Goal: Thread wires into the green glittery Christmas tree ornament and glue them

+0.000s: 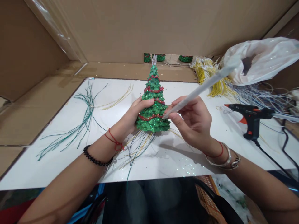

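Green and glittery, the tree (pixel 154 109) has garlands (pixel 153 90) and topper (pixel 154 59) on, wires (pixel 139 144) loose beneath, clamped by my left hand (pixel 129 118) over the white board (pixel 114 88), my right (pixel 196 121) pinching a white stick (pixel 198 91).

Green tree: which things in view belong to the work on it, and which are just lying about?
Seemingly in use:
tree, in the left hand
white stick, in the right hand, tip at the tree
wires at the tree's base

Lying untouched, role unclear:
green wires
glue gun
yellow wire bundle
plastic bag
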### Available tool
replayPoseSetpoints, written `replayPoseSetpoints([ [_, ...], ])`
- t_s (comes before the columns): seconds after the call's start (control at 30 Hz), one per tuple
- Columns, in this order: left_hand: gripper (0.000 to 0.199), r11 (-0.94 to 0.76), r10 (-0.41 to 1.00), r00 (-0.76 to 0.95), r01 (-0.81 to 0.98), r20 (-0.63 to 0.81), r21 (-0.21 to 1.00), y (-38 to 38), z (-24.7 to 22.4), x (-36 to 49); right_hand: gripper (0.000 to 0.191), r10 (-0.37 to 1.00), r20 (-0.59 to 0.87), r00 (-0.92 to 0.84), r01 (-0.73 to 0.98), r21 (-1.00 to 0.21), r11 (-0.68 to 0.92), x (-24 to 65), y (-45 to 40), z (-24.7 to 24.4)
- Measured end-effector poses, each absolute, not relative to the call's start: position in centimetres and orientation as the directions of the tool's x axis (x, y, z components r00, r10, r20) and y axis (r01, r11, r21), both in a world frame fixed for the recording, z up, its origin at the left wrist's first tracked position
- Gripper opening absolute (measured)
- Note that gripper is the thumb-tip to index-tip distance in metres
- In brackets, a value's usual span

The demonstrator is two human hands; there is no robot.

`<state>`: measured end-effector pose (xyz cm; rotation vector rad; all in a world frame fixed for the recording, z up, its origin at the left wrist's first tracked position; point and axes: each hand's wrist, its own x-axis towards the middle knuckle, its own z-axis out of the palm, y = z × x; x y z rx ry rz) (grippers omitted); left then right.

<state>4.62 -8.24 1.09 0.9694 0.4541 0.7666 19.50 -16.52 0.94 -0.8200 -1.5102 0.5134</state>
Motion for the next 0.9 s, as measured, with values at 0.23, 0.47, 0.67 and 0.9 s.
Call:
replayPoseSetpoints([
  [0.23,0.022,0.331,0.759,0.651,-0.381,-0.004,0.863,-8.1,0.8,4.7,0.022,0.717,0.697,-0.013,0.29,-0.684,0.669,19.7,-16.5,0.6],
  [0.47,0.027,0.348,0.762,0.647,-0.393,-0.013,0.851,-8.2,0.8,5.1,0.021,0.738,0.675,0.0,0.34,-0.694,0.635,19.5,-17.0,0.2],
  [0.67,0.027,0.389,0.757,0.652,-0.396,-0.043,0.832,-7.4,0.1,5.2,0.011,0.734,0.677,0.051,0.353,-0.7,0.621,19.5,-16.6,-0.3],
  [0.9,0.027,0.343,0.805,0.592,-0.423,-0.03,0.838,-7.7,0.2,5.5,0.009,0.69,0.723,0.015,0.3,-0.662,0.687,19.4,-16.1,-0.2],
])
